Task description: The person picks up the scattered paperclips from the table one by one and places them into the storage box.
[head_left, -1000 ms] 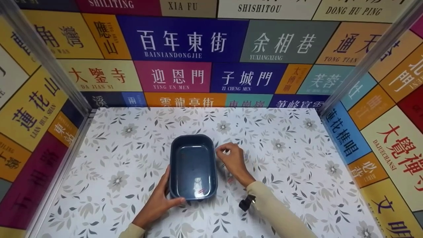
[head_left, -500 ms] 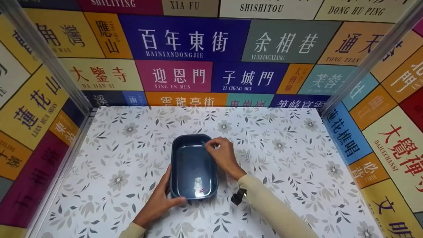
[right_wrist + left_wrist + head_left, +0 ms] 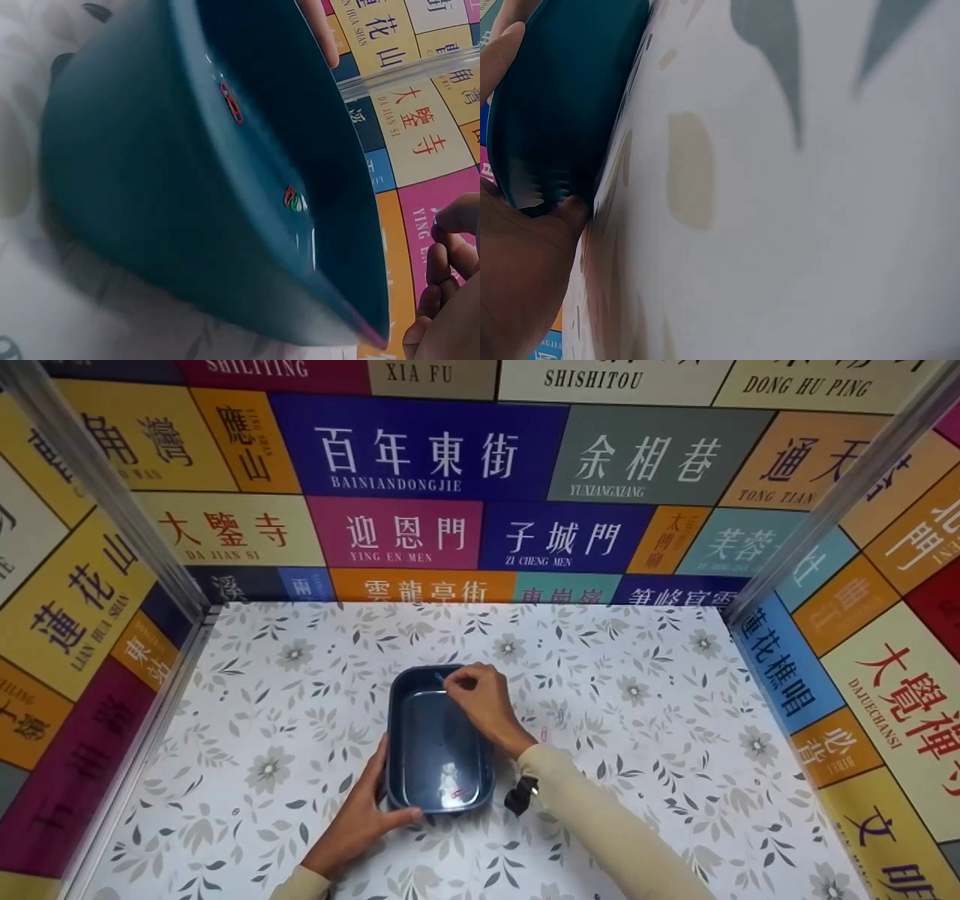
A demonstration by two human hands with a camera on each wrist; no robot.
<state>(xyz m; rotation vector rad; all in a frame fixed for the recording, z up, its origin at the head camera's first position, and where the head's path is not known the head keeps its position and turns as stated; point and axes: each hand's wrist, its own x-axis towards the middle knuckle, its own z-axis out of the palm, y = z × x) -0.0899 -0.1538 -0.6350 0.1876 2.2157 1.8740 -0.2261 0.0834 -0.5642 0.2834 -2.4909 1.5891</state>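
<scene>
A dark blue rectangular plastic box (image 3: 435,746) stands on the table, its long side running away from me. My left hand (image 3: 367,810) grips its near left corner, with the thumb along the near side and the fingers against the left wall. Over the far right part of the box is my right hand (image 3: 486,705), thumb and forefinger pinching a small blue paper clip (image 3: 440,679). In the right wrist view a red paper clip (image 3: 231,103) lies on the box floor, and farther along are small red and green clips (image 3: 292,198).
To the right of the box, a red paper clip (image 3: 544,733) and a bluish clip (image 3: 560,716) lie on the floral tabletop (image 3: 645,810). Panels with large lettering (image 3: 420,450) close off the back and both sides. A black band (image 3: 519,795) hangs at the right wrist.
My right hand has moved left, from beside the box's right wall to over its far end, carrying the blue paper clip. The left hand and the box have stayed in place.
</scene>
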